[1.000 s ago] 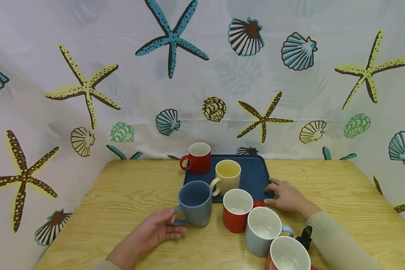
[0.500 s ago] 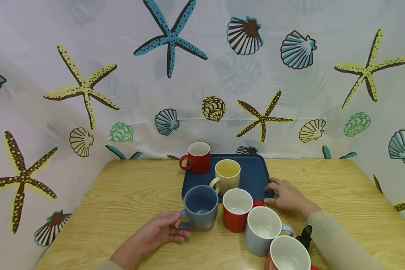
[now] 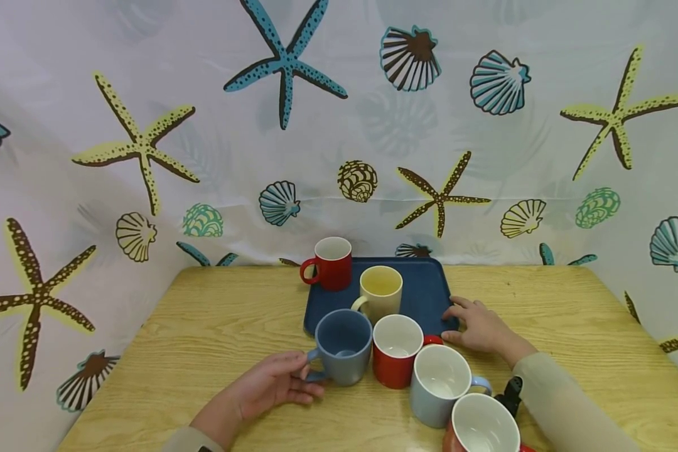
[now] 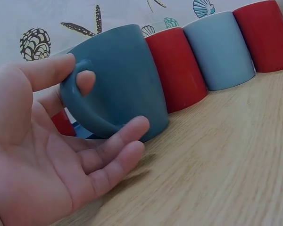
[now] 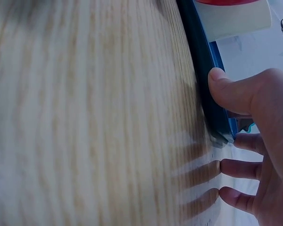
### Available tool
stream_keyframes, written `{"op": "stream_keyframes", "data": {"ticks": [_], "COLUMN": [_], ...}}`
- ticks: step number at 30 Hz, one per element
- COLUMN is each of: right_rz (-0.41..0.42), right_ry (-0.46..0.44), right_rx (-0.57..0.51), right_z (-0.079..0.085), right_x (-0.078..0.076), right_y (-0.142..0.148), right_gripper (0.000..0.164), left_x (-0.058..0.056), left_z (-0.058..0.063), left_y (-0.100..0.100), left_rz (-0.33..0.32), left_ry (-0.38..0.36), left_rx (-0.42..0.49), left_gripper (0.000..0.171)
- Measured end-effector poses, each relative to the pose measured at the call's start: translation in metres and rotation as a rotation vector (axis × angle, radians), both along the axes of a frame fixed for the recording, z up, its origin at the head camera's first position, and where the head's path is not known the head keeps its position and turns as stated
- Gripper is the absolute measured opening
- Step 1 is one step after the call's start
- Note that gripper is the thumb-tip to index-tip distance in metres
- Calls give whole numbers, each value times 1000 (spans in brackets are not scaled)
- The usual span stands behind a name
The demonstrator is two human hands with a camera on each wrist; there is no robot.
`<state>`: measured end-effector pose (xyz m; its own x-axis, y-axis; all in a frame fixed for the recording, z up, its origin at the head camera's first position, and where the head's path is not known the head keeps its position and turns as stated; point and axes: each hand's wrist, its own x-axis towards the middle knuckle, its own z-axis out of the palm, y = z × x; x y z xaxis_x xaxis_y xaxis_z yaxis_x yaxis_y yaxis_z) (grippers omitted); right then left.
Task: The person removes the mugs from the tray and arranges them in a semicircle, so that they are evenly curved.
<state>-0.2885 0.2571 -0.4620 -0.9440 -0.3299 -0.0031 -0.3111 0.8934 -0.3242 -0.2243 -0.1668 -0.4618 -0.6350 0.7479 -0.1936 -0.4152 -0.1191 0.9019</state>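
Observation:
My left hand (image 3: 271,384) pinches the handle of a dusty-blue mug (image 4: 122,80) between thumb and index finger; the other fingers extend loosely below. This mug stands upright at the tray's front edge, touching or nearly touching a red mug (image 3: 394,364) with a white inside. My right hand (image 3: 480,328) grips the front right corner of a dark blue tray (image 3: 426,295), thumb on its rim (image 5: 210,101) and fingers around the corner. A cream mug (image 3: 385,304) and another red mug (image 3: 336,274) are on the tray.
From the middle red mug, a diagonal row continues toward the front right with a light blue mug (image 3: 434,402) and an orange-red mug (image 3: 480,433). A small black device (image 3: 510,397) sits by my right sleeve. A shell-patterned curtain (image 3: 339,125) backs the wooden table (image 3: 231,314).
My left hand has moved the dusty-blue mug to the right and slightly toward me, up to the red mug. The right hand and tray have stayed about where they were.

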Motion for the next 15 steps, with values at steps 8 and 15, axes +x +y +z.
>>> {"op": "stream_keyframes", "data": {"ticks": [8, 15], "right_rz": [1, 9], "right_ry": [-2, 7], "right_rx": [3, -9], "right_z": [-2, -1], "right_x": [0, 0], "right_y": [1, 0], "right_gripper": [40, 39], "left_x": [-4, -11], "left_z": [5, 21], "left_y": [-4, -3], "left_rz": [-30, 111], "left_ry": [52, 176], "left_rx": [-158, -422], "left_gripper": [41, 62]}}
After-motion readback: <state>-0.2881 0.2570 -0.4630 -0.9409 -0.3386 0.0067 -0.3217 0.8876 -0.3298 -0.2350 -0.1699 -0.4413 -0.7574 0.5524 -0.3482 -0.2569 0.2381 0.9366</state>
